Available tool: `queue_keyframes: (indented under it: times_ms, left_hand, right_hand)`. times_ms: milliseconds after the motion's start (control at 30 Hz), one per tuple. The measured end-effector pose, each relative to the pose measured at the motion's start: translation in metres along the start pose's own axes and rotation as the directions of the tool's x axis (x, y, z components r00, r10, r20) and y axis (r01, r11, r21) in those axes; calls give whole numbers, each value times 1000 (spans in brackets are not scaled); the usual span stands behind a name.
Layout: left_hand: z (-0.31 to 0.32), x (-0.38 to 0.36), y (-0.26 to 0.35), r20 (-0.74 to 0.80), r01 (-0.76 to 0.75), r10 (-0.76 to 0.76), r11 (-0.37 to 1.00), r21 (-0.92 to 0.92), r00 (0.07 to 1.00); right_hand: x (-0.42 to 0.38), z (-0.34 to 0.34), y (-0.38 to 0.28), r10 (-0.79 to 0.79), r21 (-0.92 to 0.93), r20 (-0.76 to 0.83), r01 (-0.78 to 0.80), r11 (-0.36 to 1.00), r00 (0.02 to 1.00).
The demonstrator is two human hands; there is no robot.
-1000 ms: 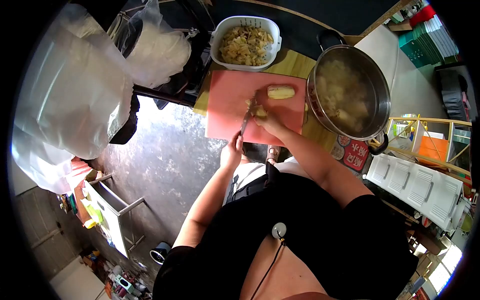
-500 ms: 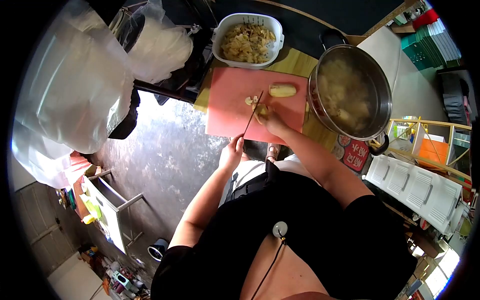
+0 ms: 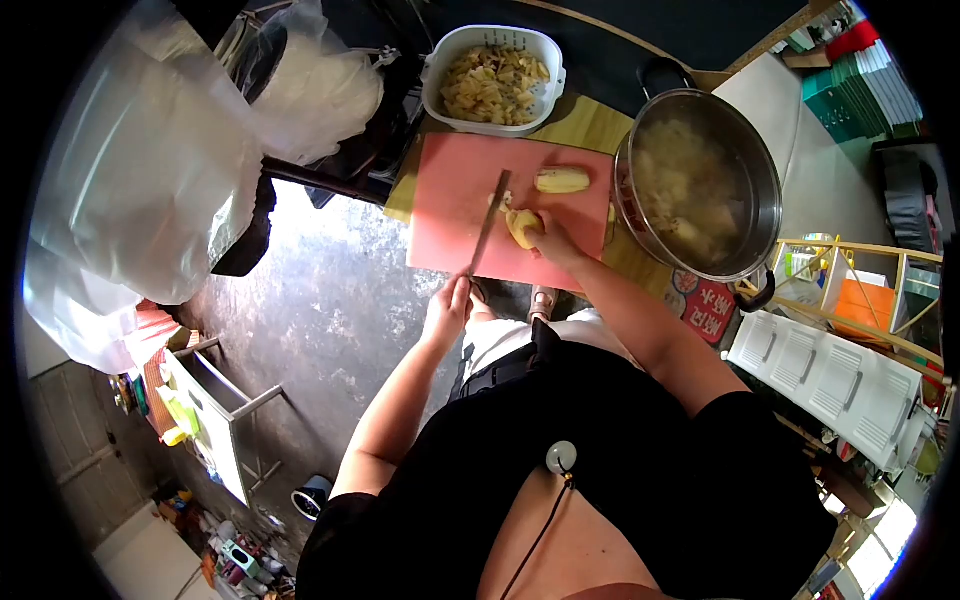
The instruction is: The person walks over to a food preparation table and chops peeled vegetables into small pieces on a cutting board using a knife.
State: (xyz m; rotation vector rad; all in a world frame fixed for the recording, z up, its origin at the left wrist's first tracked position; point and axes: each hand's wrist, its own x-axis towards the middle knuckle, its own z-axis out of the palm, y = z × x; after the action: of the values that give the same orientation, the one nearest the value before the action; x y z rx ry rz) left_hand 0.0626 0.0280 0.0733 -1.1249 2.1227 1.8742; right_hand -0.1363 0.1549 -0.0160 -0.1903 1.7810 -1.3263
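In the head view, my left hand (image 3: 447,310) is closed around the handle of a knife (image 3: 489,225), whose blade points up over the pink cutting board (image 3: 450,215). My right hand (image 3: 553,243) grips a yellowish peeled piece (image 3: 523,228) on the board, just right of the blade. Small pale cut bits (image 3: 503,199) lie by the blade, partly hidden by it. A longer peeled yellow piece (image 3: 562,180) rests near the board's upper right.
Behind the board is a white basket (image 3: 553,108) of cut pieces. A large metal pot (image 3: 628,190) with liquid and pale pieces stands at the right. Clear plastic bags (image 3: 150,170) hang at the left. A white rack (image 3: 820,385) stands at the lower right.
The knife has moved left, away from the held piece, and its blade now shows its broad side. The held piece shows more of its surface, and my left hand has shifted slightly left.
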Motion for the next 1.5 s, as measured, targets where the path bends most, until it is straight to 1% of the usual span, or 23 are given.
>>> queue_keyframes:
  times_ms: [100,200,300,367,433,467,533,600,633,700,733,800,900,1000,1033,1067,1100,1167,1200,1267,1300,1367,1500]
  left_hand:
    - [9,1,-4,78,90,-105,979,182,991]
    - [13,2,-9,-9,-21,27,908,419,1000]
    - [18,-4,2,-75,-41,100,830,557,992]
    - [19,-1,2,-95,-9,89,774,633,991]
    - [14,3,6,-87,32,20,827,562,996]
    - [14,10,-15,-134,-97,207,820,564,969]
    - [5,19,-19,-68,50,-38,982,182,997]
    - [4,15,-1,33,207,-204,954,-216,978]
    - [2,15,4,68,270,-262,909,-318,963]
    - [4,11,10,36,255,-255,931,-261,966]
    - [3,8,11,32,219,-217,950,-221,976]
    - [3,1,11,31,143,-140,980,-137,990]
    - [7,-7,4,-12,134,-134,991,-22,991]
    - [16,-20,0,-57,16,-21,997,-76,998]
    - [18,-21,-1,-64,-30,23,994,-102,998]
    - [18,-19,0,-10,52,-53,997,-65,999]
    - [19,-17,10,22,110,-111,993,36,994]
    - [25,-7,-10,-38,3,8,964,267,999]
    - [25,-6,-4,-38,40,-31,959,282,999]
    - [27,-11,6,-33,123,-119,941,314,992]
    - [29,-11,4,-59,72,-54,925,372,997]
    - [30,-9,1,-99,-26,86,871,491,991]
    - [25,-2,8,-137,76,-3,846,528,991]
  right_hand:
    - [-4,-2,-5,-67,10,37,66,998,997]
    - [-1,4,-4,-278,-149,-48,268,952,959]
    - [14,10,11,-147,-140,-47,139,980,988]
    - [21,14,19,-128,99,-10,128,987,992]
    - [14,16,11,-102,232,-7,101,967,995]
    - [4,15,2,-86,250,-25,90,964,996]
    - [-2,11,-5,6,282,-20,0,960,1000]
    - [2,-2,2,158,297,29,-160,941,987]
    - [-4,-1,-5,152,302,-9,-142,943,988]
    - [-16,0,-21,135,307,-87,-103,946,987]
    - [-7,1,-7,-145,68,-215,163,984,966]
    - [9,6,16,-685,-453,-235,545,705,690]
    - [-3,3,11,-487,-450,-190,365,815,852]
    - [4,3,10,-289,-502,-190,160,850,938]
    - [2,2,9,-298,-473,-193,177,863,935]
    - [1,3,8,-307,-445,-193,196,874,932]
    - [0,3,6,-318,-417,-191,217,883,929]
    - [6,6,17,-354,-504,-187,219,835,916]
    - [8,6,13,-375,-546,-188,221,808,908]
    - [2,14,13,-507,-601,-278,264,754,816]
    - [-1,16,10,-569,-629,-315,281,724,760]
    - [1,12,0,-410,-489,-187,278,827,893]
    - [-3,9,-4,-313,-608,-86,199,768,946]
